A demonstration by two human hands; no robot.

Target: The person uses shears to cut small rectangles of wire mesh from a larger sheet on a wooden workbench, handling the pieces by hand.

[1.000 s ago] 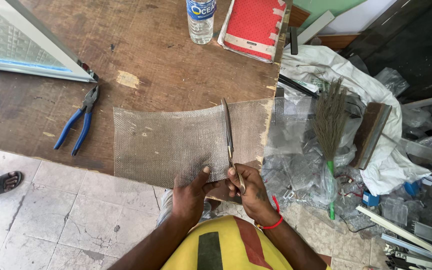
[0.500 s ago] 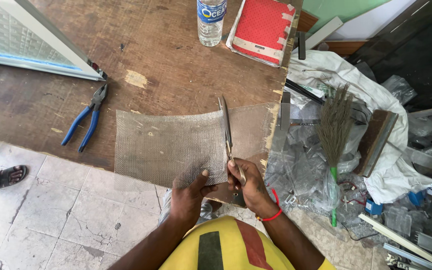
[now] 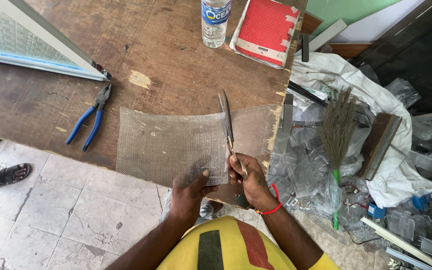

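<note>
Flanking the mesh (image 3: 171,145): pliers (image 3: 90,122) left, broom (image 3: 337,135) right.

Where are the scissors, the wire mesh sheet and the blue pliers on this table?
scissors (image 3: 227,120), head view, on the blades above the right hand.
wire mesh sheet (image 3: 168,145), head view, on its flat middle.
blue pliers (image 3: 88,125), head view, on the blue handles near the pivot.

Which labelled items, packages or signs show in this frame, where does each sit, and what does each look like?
Plastic water bottle: far table edge, upright, clear with blue label band.
Red booklet: right of the bottle, flat, rectangular, white-taped edges.
Blue small box: floor clutter at right, partly hidden.
No signs or screens.
</note>
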